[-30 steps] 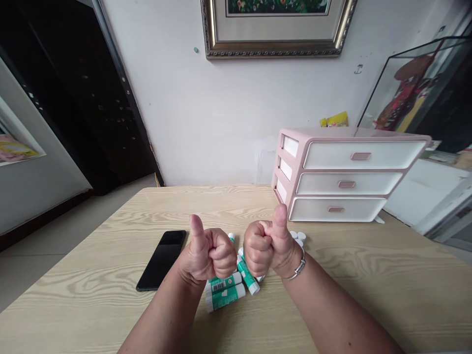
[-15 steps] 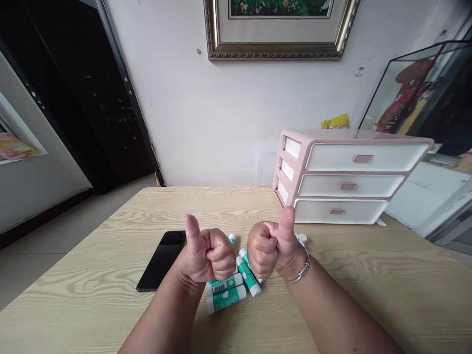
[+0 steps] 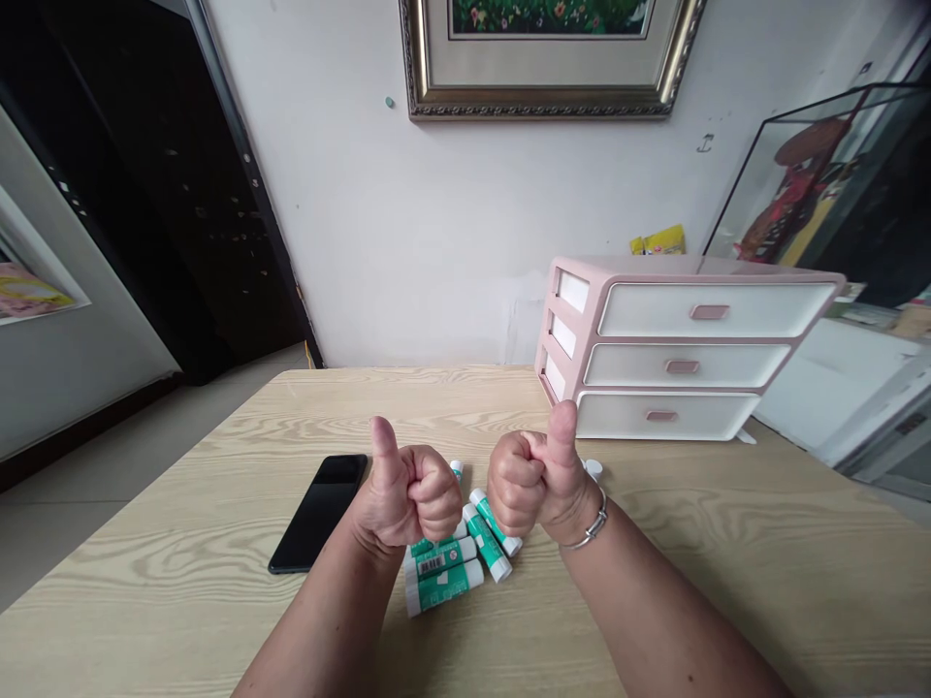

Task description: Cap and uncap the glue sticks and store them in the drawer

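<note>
My left hand (image 3: 413, 494) is a fist with the thumb pointing up, held above the table. My right hand (image 3: 536, 483), with a silver bracelet (image 3: 594, 523) at its wrist, makes the same thumbs-up fist beside it. Neither hand shows anything in its fingers. Below and between them, several green-and-white glue sticks (image 3: 445, 585) lie on the table, partly hidden behind the fists. Another glue stick (image 3: 487, 543) lies slanted nearer the right hand. Small white round pieces (image 3: 593, 469) show just behind the right wrist.
A black phone (image 3: 317, 516) lies left of my left forearm on the wooden table (image 3: 181, 572). The pink-and-white drawer unit (image 3: 684, 349) stands at the back right, with a yellow packet (image 3: 658, 240) behind its top. A framed picture (image 3: 542, 102) hangs on the wall.
Both fists have risen very slightly, thumbs still up, showing a little more of the glue sticks under them. The view has shifted slightly.
</note>
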A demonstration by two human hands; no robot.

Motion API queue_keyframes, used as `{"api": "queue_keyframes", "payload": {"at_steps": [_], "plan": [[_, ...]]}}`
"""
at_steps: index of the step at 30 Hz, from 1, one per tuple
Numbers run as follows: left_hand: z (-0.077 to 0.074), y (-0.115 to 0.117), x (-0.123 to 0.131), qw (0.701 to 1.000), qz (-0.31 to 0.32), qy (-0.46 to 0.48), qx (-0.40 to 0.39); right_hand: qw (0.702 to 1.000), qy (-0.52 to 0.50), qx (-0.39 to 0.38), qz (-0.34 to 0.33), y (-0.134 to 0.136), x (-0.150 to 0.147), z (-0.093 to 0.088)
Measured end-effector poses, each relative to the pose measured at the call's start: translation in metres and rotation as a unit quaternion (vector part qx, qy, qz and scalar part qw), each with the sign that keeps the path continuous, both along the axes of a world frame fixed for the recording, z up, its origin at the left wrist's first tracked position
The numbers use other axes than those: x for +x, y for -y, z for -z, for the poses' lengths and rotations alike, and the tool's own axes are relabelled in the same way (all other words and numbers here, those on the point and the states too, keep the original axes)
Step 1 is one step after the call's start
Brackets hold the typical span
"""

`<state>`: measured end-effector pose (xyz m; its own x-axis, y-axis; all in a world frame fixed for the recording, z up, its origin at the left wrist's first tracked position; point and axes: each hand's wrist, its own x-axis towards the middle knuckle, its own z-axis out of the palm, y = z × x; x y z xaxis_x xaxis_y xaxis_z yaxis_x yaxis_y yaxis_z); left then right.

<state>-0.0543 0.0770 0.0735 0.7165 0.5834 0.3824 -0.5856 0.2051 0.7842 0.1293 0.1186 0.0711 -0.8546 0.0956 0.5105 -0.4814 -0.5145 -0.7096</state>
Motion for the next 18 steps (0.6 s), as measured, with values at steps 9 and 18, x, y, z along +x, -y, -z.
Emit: {"api": "queue_keyframes", "payload": {"at_steps": [9, 18], "plan": [[0.005, -0.003, -0.004, 1.000, -0.009, -0.001, -0.022, 0.998, 0.052, -0.008, 0.034, -0.005, 0.003, 0.007], [0.017, -0.015, -0.004, 0.991, -0.109, -0.044, -0.064, 0.982, 0.137, -0.003, 0.128, -0.007, 0.012, 0.013]]}}
